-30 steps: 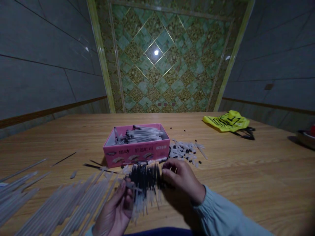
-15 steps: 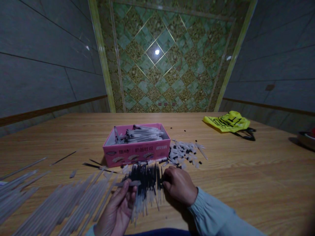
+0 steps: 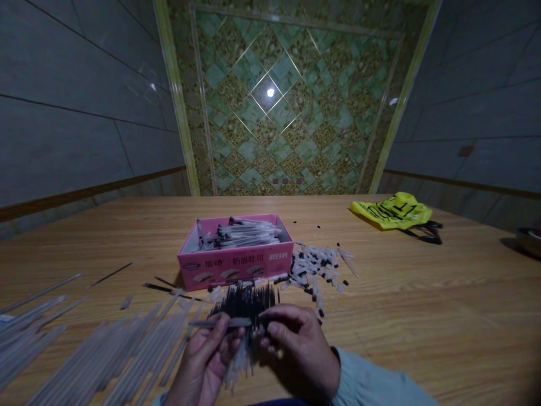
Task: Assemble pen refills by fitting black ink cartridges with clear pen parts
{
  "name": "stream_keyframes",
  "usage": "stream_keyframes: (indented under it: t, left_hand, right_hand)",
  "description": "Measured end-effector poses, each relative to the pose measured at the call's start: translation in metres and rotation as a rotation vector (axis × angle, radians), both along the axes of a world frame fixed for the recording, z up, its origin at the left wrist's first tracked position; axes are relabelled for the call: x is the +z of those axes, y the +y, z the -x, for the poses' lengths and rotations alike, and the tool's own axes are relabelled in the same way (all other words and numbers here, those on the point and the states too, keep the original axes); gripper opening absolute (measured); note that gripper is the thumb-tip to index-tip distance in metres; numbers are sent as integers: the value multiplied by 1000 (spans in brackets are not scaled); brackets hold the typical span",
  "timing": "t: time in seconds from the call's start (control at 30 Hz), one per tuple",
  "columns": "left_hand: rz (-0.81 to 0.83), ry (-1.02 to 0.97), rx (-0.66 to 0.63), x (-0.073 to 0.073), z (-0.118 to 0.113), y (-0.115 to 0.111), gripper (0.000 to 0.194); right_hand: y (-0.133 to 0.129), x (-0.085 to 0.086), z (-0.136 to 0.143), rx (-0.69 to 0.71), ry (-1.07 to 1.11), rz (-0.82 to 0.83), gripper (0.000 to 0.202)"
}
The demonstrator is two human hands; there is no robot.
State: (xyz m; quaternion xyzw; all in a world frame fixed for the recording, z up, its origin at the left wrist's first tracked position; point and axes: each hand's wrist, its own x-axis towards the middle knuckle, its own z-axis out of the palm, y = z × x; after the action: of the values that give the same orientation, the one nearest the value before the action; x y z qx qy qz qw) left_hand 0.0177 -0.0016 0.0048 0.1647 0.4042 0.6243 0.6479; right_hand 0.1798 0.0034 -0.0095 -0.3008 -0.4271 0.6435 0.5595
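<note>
I have both hands low in the near middle of the scene, their fingertips close together but apart. My bare left hand (image 3: 210,356) reaches in from the near left, palm turned inward and partly up, thumb pressed down in a pinch, the other fingers curled. My bare right hand (image 3: 305,351) angles in from the near right, its back outward, fingers bent; whether thumb and forefinger meet is unclear. A pale blue-green fabric sleeve (image 3: 372,379) gathers at my right wrist.

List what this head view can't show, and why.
- Head view: whether the right hand grips anything; too dark and small.
- Head view: floor of the pink box, covered by thin sticks.
- Head view: full shape of the dark object, cut by the right edge.
</note>
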Motion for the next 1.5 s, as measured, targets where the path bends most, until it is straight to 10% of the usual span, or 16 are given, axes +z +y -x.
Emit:
stream_keyframes:
  t: [0.47,1.17,1.5]
  left_hand:
    - [-6,67,-62,-4,1,-1,29]
    - [-48,214,-117,1,-2,-6,30]
    - [-98,309,-155,0,-1,-5,27]
  right_hand:
    - [1,-4,2,55,157,81,29]
    - [-5,12,-1,-176,-394,-180,10]
    - [-3,6,1,-151,-268,-91,14]
